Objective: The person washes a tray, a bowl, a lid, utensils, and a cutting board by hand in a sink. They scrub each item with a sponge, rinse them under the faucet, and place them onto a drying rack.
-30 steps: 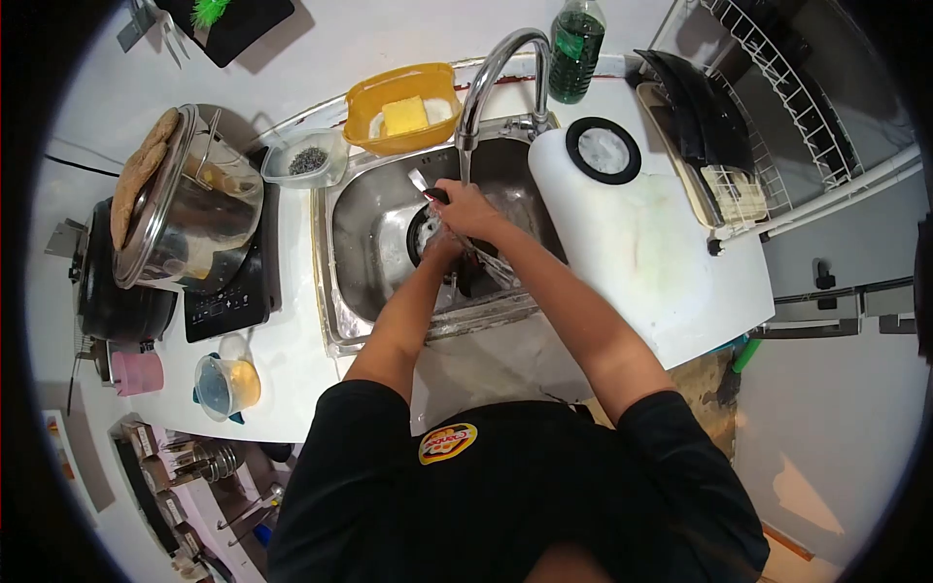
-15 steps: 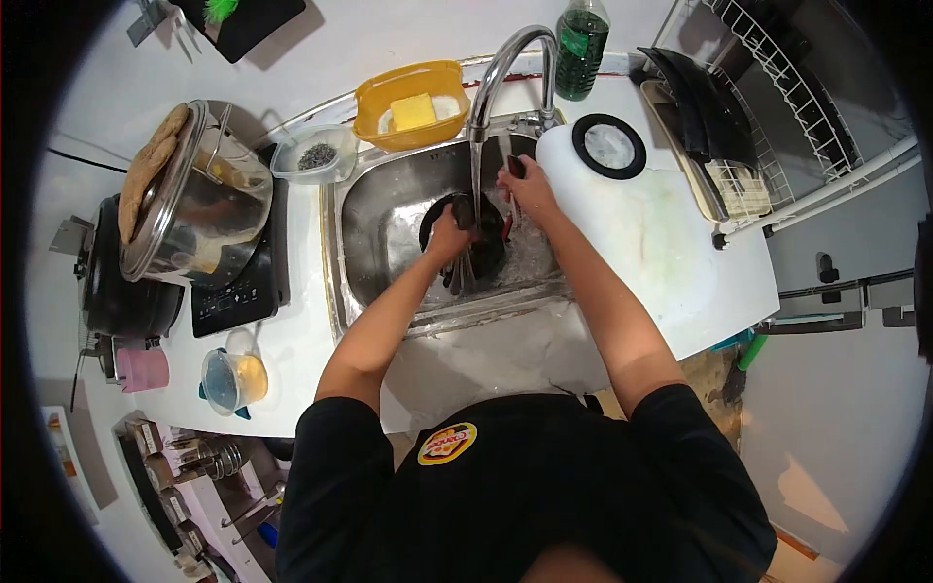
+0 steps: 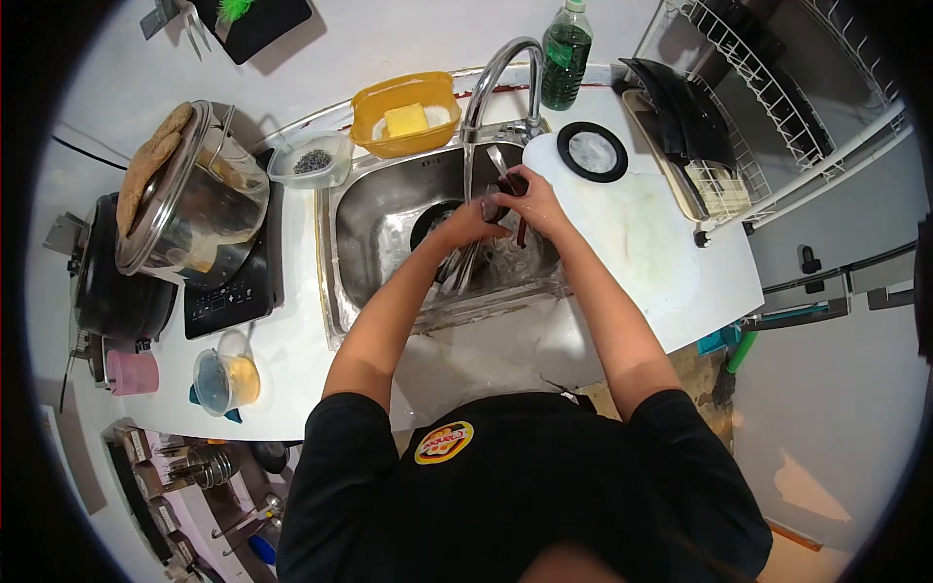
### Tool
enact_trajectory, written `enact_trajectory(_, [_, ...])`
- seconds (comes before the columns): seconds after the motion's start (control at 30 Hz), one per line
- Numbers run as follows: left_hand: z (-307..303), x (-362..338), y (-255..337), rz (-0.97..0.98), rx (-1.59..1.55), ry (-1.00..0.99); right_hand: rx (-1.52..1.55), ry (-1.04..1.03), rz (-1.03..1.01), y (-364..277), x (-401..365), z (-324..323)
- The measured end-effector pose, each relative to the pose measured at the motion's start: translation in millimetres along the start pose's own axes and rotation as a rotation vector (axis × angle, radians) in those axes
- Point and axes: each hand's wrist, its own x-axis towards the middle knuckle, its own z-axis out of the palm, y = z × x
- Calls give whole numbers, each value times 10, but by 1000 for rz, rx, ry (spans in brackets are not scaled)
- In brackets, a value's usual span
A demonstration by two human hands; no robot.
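Over the sink [image 3: 355, 243], my left hand [image 3: 468, 226] is closed around a bundle of cutlery [image 3: 459, 272], its metal ends hanging down. Beside it, my right hand [image 3: 536, 202] grips dark-handled cutlery [image 3: 498, 157], with one flat metal end sticking up toward the tap. The two hands are close together, and the fingers partly hide the handles. Water from the curved faucet [image 3: 505, 47] runs down right at the left hand. Beneath the hands, a black round vessel [image 3: 424, 229] lies in the sink, mostly covered by the left hand and the cutlery.
A yellow basin [image 3: 364, 97] with a yellow sponge [image 3: 405, 120] and a clear tub [image 3: 335, 173] holding a scouring pad stand behind the sink. Right of it are a black-rimmed lid [image 3: 592, 152], a green liquid bottle [image 3: 566, 63] and a dish rack [image 3: 748, 87]. A large pot [image 3: 219, 194] stands left.
My right hand has moved down and left, bringing its cutlery against the left hand's bundle. My left hand has shifted slightly right. The view has moved a little.
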Motion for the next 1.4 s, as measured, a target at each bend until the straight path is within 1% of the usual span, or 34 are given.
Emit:
enact_trajectory(0.07, [-106,-38,-54,29,-182,-76,-29,8,-19,12,59,6])
enact_trajectory(0.1, [-155,-80,-61,-33,-146,-84,-42,11,-29,8,75,24])
enact_trajectory(0.2, [-197,-194,-55,-11,-248,40,19,173,-33,4,60,243])
enact_trajectory(0.23, [-208,-179,-101,-65,-140,199,98,224,6,11,55,343])
enact_trajectory(0.3, [-231,-157,-154,-41,-37,307,255,325,95,67,-8,554])
enact_trajectory(0.33, [-229,-136,-174,-28,12,360,244,325,129,69,-68,628])
enact_trajectory(0.37, [-206,-124,-184,92,191,407,232,326,162,57,-142,696])
enact_trajectory(0.4, [-186,-120,-198,134,188,363,220,326,197,26,-188,756])
enact_trajectory(0.43, [-170,-114,-212,176,184,320,609,382,255,108,-180,847])
enact_trajectory(0.47, [-157,-118,-212,217,181,278,595,368,249,125,-185,837])
enact_trajectory(0.5, [-148,-122,-214,214,248,271,582,357,243,151,-199,796])
enact_trajectory(0.6, [-158,-261,-184,-15,-315,157,590,320,263,139,-230,693])
enact_trajectory(0.7, [-220,-403,-290,-203,-739,-112,648,272,281,154,-257,629])
enact_trajectory(0.8, [-219,-471,-341,-290,-598,-20,671,246,314,230,-262,630])
enact_trajectory(0.83, [-191,-486,-354,-233,-612,0,670,240,332,265,-273,640])
enact_trajectory(0.93, [-230,-478,-299,-323,-481,-5,757,247,257,120,-330,623])
enact_trajectory(1.03, [-92,-503,-123,-305,-575,-6,360,481,337,289,-243,669])
enact_trajectory(1.13, [-50,-525,-89,-225,-525,-116,383,471,257,339,-256,587])
enact_trajectory(1.17, [-55,-512,-109,-158,-471,-185,444,466,251,365,-242,587])
enact_trajectory(1.27, [-16,-509,-194,-246,-472,-140,465,438,229,402,-292,575])
enact_trajectory(1.3, [-42,-487,-231,-277,-522,-159,617,403,192,371,-312,595])
enact_trajectory(1.4, [-78,-499,-296,-271,-508,-94,814,220,214,246,-346,519])
